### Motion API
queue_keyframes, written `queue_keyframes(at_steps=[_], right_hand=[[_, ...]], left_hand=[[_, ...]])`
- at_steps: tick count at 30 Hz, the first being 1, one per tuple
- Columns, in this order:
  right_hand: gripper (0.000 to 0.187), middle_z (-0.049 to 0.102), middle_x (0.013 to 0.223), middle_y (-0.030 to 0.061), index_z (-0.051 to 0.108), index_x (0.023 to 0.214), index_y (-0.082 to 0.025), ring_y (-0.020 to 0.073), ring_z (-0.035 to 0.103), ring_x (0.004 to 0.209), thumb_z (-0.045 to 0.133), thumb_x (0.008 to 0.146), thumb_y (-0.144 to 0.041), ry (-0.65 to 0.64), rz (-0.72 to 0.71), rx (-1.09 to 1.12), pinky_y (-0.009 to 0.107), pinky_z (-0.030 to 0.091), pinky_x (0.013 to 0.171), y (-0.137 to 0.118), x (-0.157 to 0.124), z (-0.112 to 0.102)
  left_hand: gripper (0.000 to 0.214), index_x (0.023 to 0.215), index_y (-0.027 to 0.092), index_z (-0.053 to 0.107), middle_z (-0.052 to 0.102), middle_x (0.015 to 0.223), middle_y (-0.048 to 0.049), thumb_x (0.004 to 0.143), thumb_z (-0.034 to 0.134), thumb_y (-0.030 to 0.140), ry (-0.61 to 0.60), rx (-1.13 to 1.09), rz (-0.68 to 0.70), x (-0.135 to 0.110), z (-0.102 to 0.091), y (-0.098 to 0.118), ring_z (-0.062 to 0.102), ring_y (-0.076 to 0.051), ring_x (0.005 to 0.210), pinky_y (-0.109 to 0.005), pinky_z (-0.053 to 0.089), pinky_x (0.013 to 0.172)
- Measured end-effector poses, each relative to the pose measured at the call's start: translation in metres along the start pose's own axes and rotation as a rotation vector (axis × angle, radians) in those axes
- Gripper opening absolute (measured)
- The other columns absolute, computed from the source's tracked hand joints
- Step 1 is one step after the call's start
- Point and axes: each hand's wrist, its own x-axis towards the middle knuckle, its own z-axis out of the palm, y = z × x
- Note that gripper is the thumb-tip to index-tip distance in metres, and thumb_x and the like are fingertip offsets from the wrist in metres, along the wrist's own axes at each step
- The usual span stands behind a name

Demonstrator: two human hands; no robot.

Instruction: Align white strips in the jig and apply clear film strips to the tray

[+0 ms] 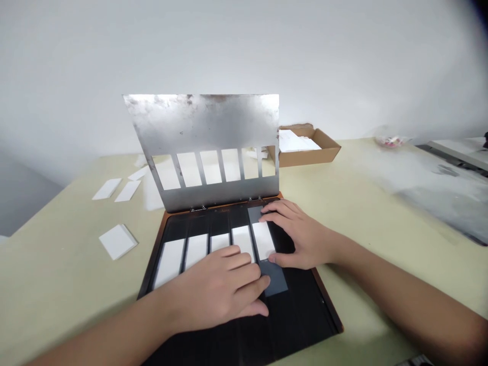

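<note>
A black base board (251, 338) with a brown edge lies on the table, and a row of white cards (170, 258) sits in its slots. My right hand (295, 231) spans the rightmost white card (263, 241), thumb at its near edge and fingertips at its far edge. Beneath that card runs a dark grey strip (275, 278). My left hand (224, 284) rests palm down over the board, fingers bent and thumb apart, covering the near parts of the middle cards. Its index fingertip touches the grey strip's left edge. A hinged metal plate (213, 122) with rectangular windows stands raised behind.
On the left of the table lie a small stack of white cards (118, 242) and several loose cards (107, 188). A cardboard box (308, 156) holding white sheets stands behind the plate's right side. Farther right are a clear plastic sheet (438, 188) and a small bag (392, 141).
</note>
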Motion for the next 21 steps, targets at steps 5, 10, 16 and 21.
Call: queue_keyframes(at_steps=[5,10,16,21], right_hand=[[0.071,0.054,0.144,0.0164,0.055,0.139,-0.019,0.0336,0.045,0.138,0.078,0.082,-0.054,0.004,-0.008,-0.004,0.053,0.036,0.119,0.0007,0.0003,0.0002],[0.07,0.054,0.144,0.0166,0.055,0.139,-0.019,0.0342,0.045,0.138,0.078,0.082,-0.053,0.0,-0.003,0.0,0.054,0.037,0.118,0.0002,0.0009,-0.0008],[0.071,0.053,0.145,0.0166,0.054,0.14,-0.02,0.0342,0.045,0.138,0.079,0.082,-0.052,-0.003,0.004,0.017,0.054,0.037,0.118,-0.0007,0.0011,-0.0019],[0.07,0.054,0.144,0.0168,0.054,0.139,-0.02,0.035,0.045,0.138,0.078,0.082,-0.052,0.0,-0.008,0.015,0.056,0.037,0.118,-0.0004,0.0011,-0.0021]], left_hand=[[0.035,0.115,0.011,0.07,0.063,0.082,-0.0018,0.102,0.065,0.043,-0.001,-0.005,0.006,0.0,-0.0002,0.0,0.056,-0.016,0.072,-0.034,0.042,0.068],[0.035,0.116,0.01,0.071,0.063,0.082,-0.0019,0.102,0.066,0.042,0.002,0.003,0.011,0.0007,0.0002,-0.0003,0.055,-0.016,0.071,-0.034,0.042,0.067],[0.033,0.114,0.009,0.072,0.063,0.078,-0.0015,0.098,0.072,0.038,0.042,0.026,0.041,0.001,-0.0023,0.0013,0.054,-0.016,0.068,-0.034,0.039,0.065],[0.034,0.114,0.008,0.072,0.062,0.076,-0.0013,0.095,0.076,0.036,0.052,0.039,0.058,0.0008,-0.0031,0.002,0.054,-0.016,0.068,-0.033,0.04,0.064]])
